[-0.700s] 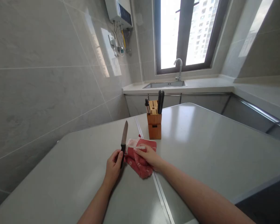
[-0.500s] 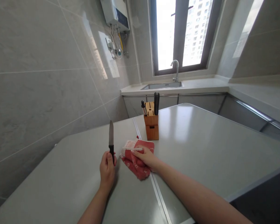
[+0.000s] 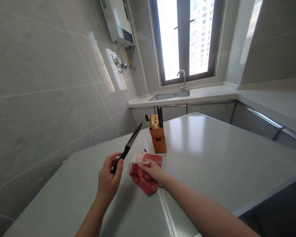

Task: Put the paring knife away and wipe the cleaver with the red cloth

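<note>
My left hand [image 3: 108, 179] grips the black handle of a knife [image 3: 128, 146] and holds it above the grey counter, blade slanting up and to the right toward a wooden knife block [image 3: 158, 138]. My right hand [image 3: 151, 170] lies flat, fingers stretched, on a crumpled red cloth [image 3: 144, 176] on the counter, just right of the knife hand. The block stands upright a little beyond the cloth, with two dark handles sticking out of its top.
The grey counter [image 3: 212, 154] runs right and forward, with a metal seam [image 3: 164, 210] running under the cloth. A tiled wall stands at the left. A sink [image 3: 170, 95] with a tap lies under the window at the back. A water heater [image 3: 117, 21] hangs on the wall.
My left hand has lifted the knife off the counter and tilted its blade to the right, toward the block. My right hand has stayed on the red cloth.
</note>
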Action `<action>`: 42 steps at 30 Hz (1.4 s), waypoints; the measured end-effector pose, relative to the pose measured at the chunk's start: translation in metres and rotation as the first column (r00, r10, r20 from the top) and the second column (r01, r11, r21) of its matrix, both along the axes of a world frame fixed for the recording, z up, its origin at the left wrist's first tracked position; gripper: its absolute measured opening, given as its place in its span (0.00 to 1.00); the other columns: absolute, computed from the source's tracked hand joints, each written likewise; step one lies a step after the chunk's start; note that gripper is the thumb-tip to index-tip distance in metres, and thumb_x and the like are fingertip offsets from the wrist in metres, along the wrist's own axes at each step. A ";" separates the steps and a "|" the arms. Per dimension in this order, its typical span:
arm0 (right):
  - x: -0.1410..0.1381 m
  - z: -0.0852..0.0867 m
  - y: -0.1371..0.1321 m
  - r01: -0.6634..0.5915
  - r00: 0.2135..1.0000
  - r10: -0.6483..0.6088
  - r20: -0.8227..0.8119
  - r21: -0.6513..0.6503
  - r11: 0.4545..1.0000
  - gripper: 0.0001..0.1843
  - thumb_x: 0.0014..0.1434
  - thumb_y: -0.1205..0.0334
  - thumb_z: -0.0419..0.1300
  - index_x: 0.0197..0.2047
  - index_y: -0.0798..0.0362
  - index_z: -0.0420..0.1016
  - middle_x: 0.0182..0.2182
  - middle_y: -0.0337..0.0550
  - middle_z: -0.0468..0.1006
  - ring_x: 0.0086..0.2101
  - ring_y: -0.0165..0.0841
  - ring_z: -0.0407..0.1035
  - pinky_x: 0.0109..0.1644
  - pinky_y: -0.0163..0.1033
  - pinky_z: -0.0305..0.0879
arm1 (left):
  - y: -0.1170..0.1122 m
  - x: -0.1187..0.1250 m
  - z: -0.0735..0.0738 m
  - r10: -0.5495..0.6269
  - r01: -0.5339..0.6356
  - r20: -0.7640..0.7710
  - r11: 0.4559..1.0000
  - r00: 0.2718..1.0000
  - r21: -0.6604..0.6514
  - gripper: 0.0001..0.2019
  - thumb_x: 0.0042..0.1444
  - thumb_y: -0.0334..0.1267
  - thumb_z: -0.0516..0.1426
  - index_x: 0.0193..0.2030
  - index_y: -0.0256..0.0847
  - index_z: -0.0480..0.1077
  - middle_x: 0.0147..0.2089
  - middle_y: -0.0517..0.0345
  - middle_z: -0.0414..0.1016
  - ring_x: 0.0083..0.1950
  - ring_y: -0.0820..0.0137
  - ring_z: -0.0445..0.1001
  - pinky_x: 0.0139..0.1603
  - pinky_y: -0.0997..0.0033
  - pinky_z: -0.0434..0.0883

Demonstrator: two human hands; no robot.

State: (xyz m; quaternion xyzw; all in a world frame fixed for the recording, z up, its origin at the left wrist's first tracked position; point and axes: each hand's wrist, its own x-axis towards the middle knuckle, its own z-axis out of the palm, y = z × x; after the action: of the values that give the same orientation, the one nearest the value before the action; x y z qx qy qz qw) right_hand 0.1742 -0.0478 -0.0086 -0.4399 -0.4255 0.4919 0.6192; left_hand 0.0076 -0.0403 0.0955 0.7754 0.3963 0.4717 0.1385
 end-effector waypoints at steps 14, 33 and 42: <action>0.002 0.010 -0.005 -0.009 0.998 0.005 -0.063 -0.058 0.998 0.20 0.43 0.47 0.66 0.29 0.55 0.72 0.27 0.41 0.76 0.30 0.33 0.70 0.35 0.37 0.64 | 0.010 0.066 0.165 0.054 0.061 -0.372 0.955 0.927 0.290 0.13 0.53 0.44 0.54 0.39 0.41 0.75 0.25 0.62 0.72 0.22 0.77 0.64 0.25 0.78 0.60; 0.000 -0.002 0.001 0.059 0.998 -0.060 -0.031 -0.056 0.997 0.17 0.44 0.52 0.66 0.33 0.53 0.71 0.29 0.39 0.74 0.33 0.35 0.68 0.40 0.40 0.62 | 0.047 0.156 0.200 0.088 0.193 -0.752 0.941 0.653 0.277 0.08 0.48 0.39 0.57 0.30 0.40 0.77 0.28 0.57 0.76 0.27 0.71 0.70 0.29 0.75 0.62; 0.002 -0.001 0.001 0.023 1.000 -0.024 -0.016 -0.027 0.999 0.18 0.44 0.49 0.66 0.31 0.53 0.70 0.29 0.39 0.74 0.34 0.37 0.68 0.40 0.40 0.63 | 0.063 0.174 0.188 0.104 0.124 -0.641 0.946 0.760 0.300 0.12 0.49 0.45 0.59 0.35 0.38 0.73 0.32 0.51 0.76 0.31 0.67 0.71 0.31 0.73 0.64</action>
State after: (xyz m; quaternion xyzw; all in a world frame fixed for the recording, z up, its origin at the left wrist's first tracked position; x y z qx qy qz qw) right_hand 0.1766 -0.0467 -0.0093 -0.4491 -0.4088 0.4937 0.6224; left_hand 0.1813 0.0226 0.2840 0.9044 0.3322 0.2318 -0.1342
